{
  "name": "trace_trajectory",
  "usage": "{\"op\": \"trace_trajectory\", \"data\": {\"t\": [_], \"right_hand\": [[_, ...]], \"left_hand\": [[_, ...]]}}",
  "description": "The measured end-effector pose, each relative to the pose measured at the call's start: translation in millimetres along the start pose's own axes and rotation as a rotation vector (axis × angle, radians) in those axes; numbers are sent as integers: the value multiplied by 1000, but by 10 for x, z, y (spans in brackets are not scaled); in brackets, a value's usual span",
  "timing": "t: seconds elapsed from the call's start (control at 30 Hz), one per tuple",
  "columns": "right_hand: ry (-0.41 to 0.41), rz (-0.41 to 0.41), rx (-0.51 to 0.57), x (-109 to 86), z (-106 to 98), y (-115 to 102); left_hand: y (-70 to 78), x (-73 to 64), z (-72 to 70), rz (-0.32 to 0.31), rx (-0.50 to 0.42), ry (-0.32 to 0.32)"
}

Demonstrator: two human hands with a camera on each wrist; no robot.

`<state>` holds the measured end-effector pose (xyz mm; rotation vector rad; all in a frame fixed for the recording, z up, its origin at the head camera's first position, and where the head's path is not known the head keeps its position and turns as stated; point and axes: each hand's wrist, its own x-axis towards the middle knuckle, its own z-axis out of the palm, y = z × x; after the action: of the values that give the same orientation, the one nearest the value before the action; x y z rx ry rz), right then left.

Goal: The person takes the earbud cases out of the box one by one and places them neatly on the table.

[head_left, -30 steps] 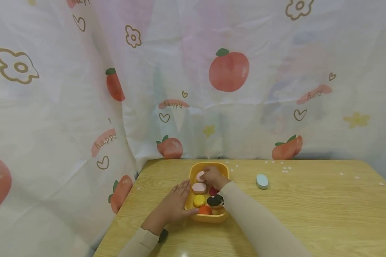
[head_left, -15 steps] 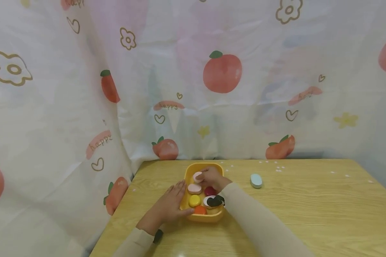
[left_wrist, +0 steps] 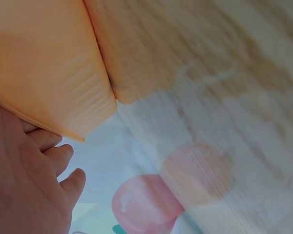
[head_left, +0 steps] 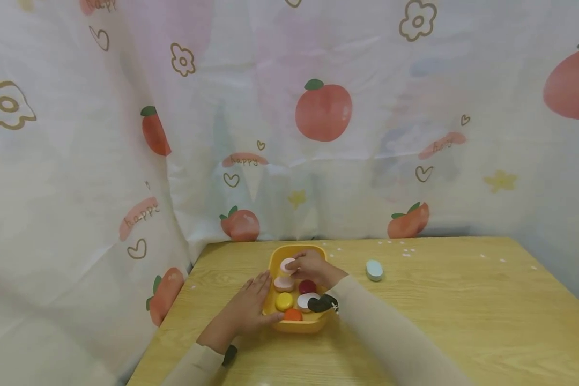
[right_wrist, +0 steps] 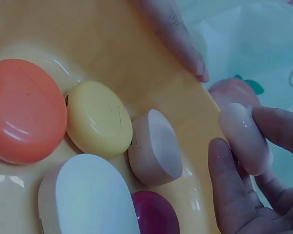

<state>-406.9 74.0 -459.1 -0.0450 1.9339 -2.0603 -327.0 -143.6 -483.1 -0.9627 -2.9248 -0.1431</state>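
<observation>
A white cloth, printed with red fruit, hearts, flowers and the word "happy", hangs behind the yellow tray and to its left. The wood-grained table lies under the tray and spreads well out to its right. Two cream sleeves reach in, the right sleeve from the tray's near right, the left sleeve from its near left. The tray is a rounded rectangle with raised walls.

The left hand lies at the tray's left wall, its fingers straight and slightly spread against that side, its thumb stretched out to the near left corner. The right hand is over the tray's far end, thumb and fingers nearly closed together, pinching a small pale pink piece. A dark object at that wrist hangs over the tray's right side.

Inside the tray, a white oval block sits toward the near right, an orange piece at the near end, a yellow piece just beyond it on the left, then a pink oval block farther along. A dark red piece lies right of the pink block. Right of the tray, apart from it, rests a pale blue-green oval block. The pinched pale pink piece is at the tray's far left; whether it touches the tray cannot be told. Tiny white specks dot the table beyond and beside the tray.
</observation>
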Motion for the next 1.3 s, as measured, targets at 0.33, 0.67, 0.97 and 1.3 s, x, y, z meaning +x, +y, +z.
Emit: {"op": "trace_trajectory", "data": {"t": [0.33, 0.67, 0.97, 1.3], "right_hand": [[-28, -51, -50, -122, -153, -24], [-32, -80, -74, -263, -318, -47], [-113, -143, -90, -392, -589, -32], [-90, -126, -92, -492, -820, -19]], "left_hand": [[-18, -7, 27, -16, -7, 0], [-1, -6, 4, -4, -20, 2], [21, 9, 16, -32, -28, -22], [5, 5, 33, -35, -20, -21]]}}
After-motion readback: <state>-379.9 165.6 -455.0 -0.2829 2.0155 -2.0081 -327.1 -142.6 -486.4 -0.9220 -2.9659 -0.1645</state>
